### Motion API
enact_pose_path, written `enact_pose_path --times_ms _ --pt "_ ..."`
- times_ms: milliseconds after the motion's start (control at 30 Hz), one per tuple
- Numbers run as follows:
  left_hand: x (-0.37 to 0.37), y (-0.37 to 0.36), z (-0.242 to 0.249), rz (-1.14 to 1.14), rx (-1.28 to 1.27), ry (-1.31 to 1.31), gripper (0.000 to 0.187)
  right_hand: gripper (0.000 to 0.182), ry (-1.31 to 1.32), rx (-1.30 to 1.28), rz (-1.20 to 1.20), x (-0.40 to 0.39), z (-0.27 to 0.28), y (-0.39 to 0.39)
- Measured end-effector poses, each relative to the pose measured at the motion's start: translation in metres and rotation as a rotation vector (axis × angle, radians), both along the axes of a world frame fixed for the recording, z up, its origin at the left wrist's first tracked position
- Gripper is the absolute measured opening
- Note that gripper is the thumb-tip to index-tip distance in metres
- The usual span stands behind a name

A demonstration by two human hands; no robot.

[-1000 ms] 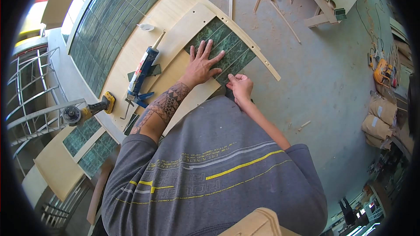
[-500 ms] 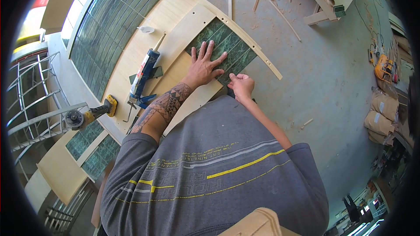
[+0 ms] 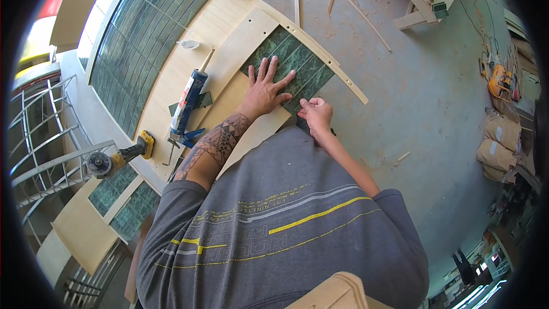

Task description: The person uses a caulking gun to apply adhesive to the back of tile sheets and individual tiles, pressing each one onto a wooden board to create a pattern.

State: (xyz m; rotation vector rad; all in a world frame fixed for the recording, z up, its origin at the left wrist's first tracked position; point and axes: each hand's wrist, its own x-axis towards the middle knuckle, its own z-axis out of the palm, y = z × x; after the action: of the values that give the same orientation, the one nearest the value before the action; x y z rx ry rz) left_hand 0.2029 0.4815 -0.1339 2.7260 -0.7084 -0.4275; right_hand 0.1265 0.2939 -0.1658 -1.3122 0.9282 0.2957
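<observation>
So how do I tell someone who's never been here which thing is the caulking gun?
Find the pale wooden surface beside the big curved field of dark green strips. On it, between those strips and the tattooed forearm, lies the caulking gun, nozzle pointing away from the person. Its long blue and white tube sets it apart from the yellow and black angle grinder nearby.

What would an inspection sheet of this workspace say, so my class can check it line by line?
Surface: pale wood board, partly covered with green tiles.
Job's things: sealant gun lying on the board, nozzle pointing away from the person.
Clutter: wood strips and shavings on the floor.
Hands: left hand spread on tiles; right hand pinched near their edge, contents unclear.
Cables: thin cords on the floor, far right.
Surroundings: paper sacks, right.
</observation>
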Motion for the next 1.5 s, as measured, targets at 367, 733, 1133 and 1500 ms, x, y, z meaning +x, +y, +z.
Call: enact_pose_path --times_ms 367,733,1133,1500 --pt "0.000 -0.002 0.001 0.008 0.037 0.010 0.070 0.026 0.007 0.071 0.009 0.001 -0.004 -0.006" --pt "0.002 -0.016 0.002 -0.024 -0.045 -0.021 0.072 0.033 -0.144 -0.008 -0.041 0.021 -0.005 -0.034" --pt "0.003 -0.025 0.005 -0.023 0.034 0.015 0.073 0.023 -0.135 -0.056 -0.004 0.027 -0.018 -0.032" --pt "0.006 -0.014 0.003 0.004 -0.089 0.017 0.067 0.026 -0.101 -0.025 -0.015 0.030 -0.011 -0.033"
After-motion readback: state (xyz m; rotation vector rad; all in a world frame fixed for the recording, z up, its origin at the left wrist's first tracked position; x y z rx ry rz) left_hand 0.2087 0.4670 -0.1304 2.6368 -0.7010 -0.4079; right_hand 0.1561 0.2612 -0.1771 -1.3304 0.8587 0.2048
